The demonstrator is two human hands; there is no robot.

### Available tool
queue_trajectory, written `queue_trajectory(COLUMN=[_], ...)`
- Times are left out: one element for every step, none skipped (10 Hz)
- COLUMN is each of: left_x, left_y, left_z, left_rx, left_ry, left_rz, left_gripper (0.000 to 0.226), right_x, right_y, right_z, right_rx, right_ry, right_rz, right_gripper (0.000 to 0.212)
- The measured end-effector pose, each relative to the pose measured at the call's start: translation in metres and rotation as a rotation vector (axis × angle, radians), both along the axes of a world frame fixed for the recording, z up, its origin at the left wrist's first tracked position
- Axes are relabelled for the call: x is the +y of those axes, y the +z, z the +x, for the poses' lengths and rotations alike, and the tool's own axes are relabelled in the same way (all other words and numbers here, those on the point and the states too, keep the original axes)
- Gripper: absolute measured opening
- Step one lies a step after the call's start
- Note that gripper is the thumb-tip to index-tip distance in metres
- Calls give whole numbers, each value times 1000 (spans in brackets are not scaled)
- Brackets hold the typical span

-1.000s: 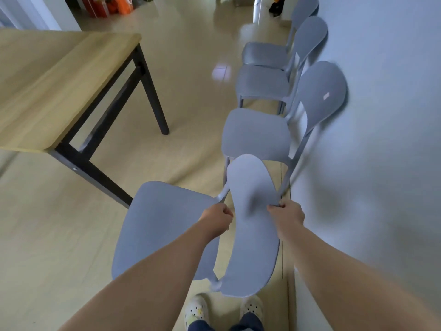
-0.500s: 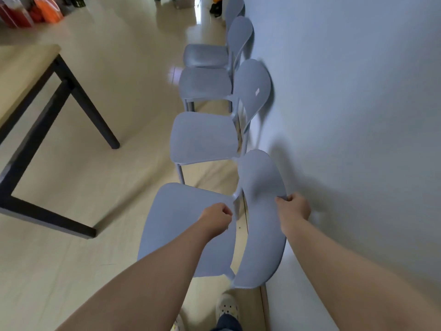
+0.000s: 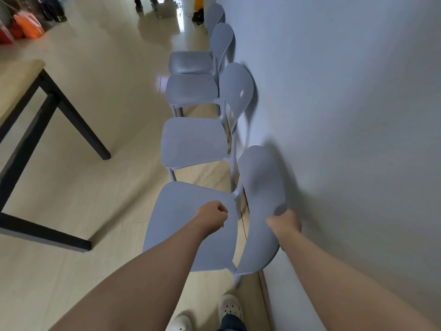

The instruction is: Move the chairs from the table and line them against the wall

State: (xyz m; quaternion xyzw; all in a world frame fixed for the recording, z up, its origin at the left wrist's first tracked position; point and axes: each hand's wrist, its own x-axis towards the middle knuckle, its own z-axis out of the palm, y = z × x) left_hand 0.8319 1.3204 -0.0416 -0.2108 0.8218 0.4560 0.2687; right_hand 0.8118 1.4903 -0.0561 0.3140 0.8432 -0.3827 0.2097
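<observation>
The nearest grey plastic chair (image 3: 188,225) stands beside the wall (image 3: 346,139), its backrest turned toward the wall and almost touching it. My right hand (image 3: 285,223) grips the wall-side edge of that backrest. My left hand (image 3: 212,215) hovers as a closed fist over the seat, a small gap away from the backrest, with nothing visible in it. Beyond this chair, three more grey chairs (image 3: 194,139) stand in a row along the wall, backs against it.
A wooden table with black legs (image 3: 55,99) stands to the left, with open floor between it and the chair row. Orange and red bags (image 3: 26,27) lie at the far left. My feet in white shoes (image 3: 229,306) are just behind the nearest chair.
The chair has swung round and shifted to the wall, in line with the row. My left hand has come off the backrest edge. My right hand keeps its grip.
</observation>
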Motion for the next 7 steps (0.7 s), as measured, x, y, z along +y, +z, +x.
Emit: queue_trajectory(left_x=[2,2,3,1,-2,-8,-13], left_y=[2,5,6,4,6,6,11], left_z=[3,7,14,21,23,23,28], left_rx=[5,11,-3,-3,1,18,22], left_ry=[-43,-59,-83,-102,-112,-108,-92], left_rz=[-11,-11,-17,-16,-29,-40,-59], left_gripper=[17,18,16,16,22,21,21], right_x=[3,6,11,18,23,25,21], right_y=[3,4,-1,-5,-7,-7,8], right_z=[2,1,1,1,0,-1,3], right_rx=[44,107,138,167,192,208,193], right_ry=[-9,-46,-60,-80,-96,-81,-47], right_rz=[57,90,103,112,101,113,141], right_gripper=[35,32,31,28,24,24,33])
